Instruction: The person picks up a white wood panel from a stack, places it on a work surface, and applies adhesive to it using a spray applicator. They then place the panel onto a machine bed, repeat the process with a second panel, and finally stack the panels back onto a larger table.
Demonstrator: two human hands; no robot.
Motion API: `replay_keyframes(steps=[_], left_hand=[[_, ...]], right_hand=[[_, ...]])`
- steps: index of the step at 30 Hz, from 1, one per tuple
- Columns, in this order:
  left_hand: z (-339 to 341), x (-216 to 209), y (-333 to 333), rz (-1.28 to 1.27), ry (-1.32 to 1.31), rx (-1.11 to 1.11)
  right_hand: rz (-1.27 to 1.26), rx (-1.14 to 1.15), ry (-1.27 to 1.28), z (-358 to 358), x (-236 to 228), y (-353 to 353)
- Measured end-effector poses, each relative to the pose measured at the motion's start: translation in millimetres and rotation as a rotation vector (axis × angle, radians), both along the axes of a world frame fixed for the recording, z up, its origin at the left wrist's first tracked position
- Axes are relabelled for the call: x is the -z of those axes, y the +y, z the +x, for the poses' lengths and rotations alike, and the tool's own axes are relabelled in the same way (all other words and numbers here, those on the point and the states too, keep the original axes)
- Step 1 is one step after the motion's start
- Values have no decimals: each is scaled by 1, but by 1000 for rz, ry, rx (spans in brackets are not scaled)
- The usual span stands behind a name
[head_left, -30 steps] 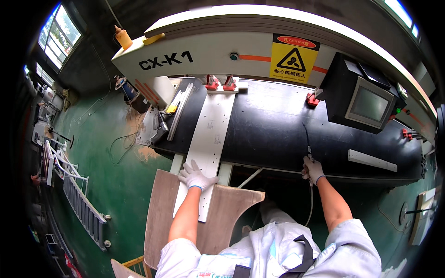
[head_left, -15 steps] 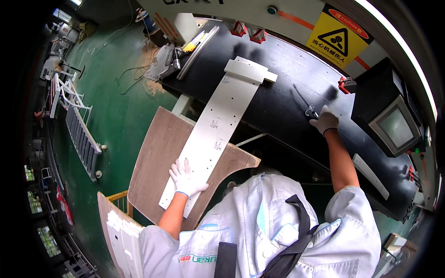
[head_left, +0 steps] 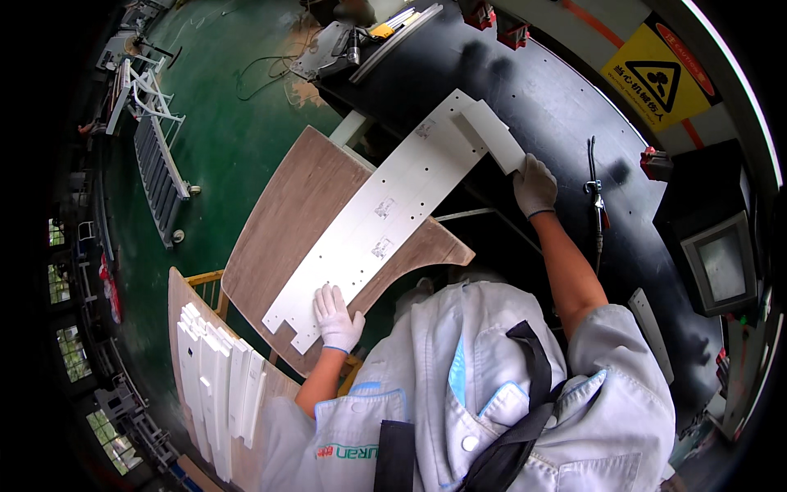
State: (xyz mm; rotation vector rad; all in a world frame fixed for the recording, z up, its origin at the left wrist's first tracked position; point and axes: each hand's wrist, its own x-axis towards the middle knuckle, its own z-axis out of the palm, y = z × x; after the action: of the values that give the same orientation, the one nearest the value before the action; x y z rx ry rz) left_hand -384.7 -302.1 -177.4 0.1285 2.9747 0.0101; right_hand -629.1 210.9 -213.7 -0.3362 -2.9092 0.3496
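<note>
Green workshop floor (head_left: 238, 139) spreads to the left, and a black machine bench (head_left: 566, 107) with rows of small holes curves across the upper right, a yellow triangular warning sign (head_left: 652, 78) on the pale housing behind it. A long white drilled board (head_left: 385, 217) runs diagonally, its far end over the black bench and its near end lying on a brown rounded wooden panel (head_left: 287, 213) that serves as a lower rest, so the length is carried at two places rather than hanging free. The left hand (head_left: 336, 316), in a white glove, lies flat on the near notched end with its fingers spread, pressing the board down. The right hand (head_left: 534, 184), also gloved, reaches out to the far end, where a short white piece (head_left: 492, 135) stands up from the board; its fingers appear curled at that corner, though how tightly cannot be told. One hand at each end lets the person steer so long a piece. A stack of white cut panels (head_left: 215, 369) stands on edge at the lower left. A grey screen box (head_left: 721, 262) sits at the right.
</note>
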Motion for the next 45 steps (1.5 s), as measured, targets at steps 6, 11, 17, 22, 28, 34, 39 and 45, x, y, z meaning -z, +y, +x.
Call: replay_keyframes(steps=[6,11,17,22,28,34,39,45], left_hand=[[-6,-10,10,79,64,-91],[-24,3,-14,75,20,-8],[0,9,-17,265,1,47],[12,-34,-5,454,-58,-78],[-13,-38,-35,369,149,54],[-25,-48,-51,545,177,65],[-21,-54,16,673,147,455],[-44,-77,193,621,-223,779]], right_hand=[[61,356,-327,89,-19,45],[96,315,-115,147,-17,-4],[-371,114,-290,207,-45,-116],[-890,-35,-479,242,-37,-179],[-948,-140,-470,230,-41,-209],[-948,-129,-441,235,-45,-176],[-1618,106,-369,269,-96,-146],[-1834,778,372,339,-82,-70]])
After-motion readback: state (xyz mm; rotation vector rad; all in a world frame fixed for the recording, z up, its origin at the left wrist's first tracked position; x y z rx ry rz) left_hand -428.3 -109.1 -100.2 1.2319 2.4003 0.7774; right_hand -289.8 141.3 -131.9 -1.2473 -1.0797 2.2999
